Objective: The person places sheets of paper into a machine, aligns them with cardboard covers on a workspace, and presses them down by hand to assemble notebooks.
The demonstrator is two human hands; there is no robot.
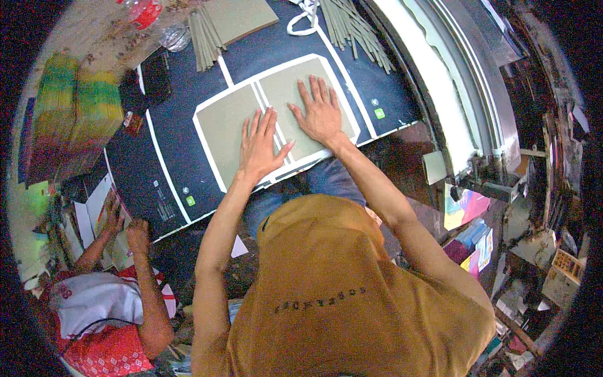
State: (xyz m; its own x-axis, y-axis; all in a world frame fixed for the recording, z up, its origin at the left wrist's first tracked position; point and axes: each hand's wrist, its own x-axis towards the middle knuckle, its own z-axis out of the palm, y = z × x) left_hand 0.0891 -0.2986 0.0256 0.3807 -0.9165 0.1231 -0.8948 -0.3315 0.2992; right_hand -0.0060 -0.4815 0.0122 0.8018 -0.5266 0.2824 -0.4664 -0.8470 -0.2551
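Two grey boards, a left one (220,132) and a right one (282,85), lie side by side on the dark blue work surface. White edging runs around them, and a narrow grey strip (260,95) sits in the white gap between. My left hand (259,147) rests flat on the left board near the gap, fingers stretched out and thumb reaching toward the strip. On the right board lies my right hand (319,118), palm down with its fingers spread. Neither hand holds anything.
Loose grey strips lie in two bundles, left (206,41) and right (355,34), beyond the boards. A white-handled tool (301,25) is between them. Tall yellow-green stacks (78,119) stand at left. Another person's hands (125,229) work nearby. A pale ledge (449,81) borders the right.
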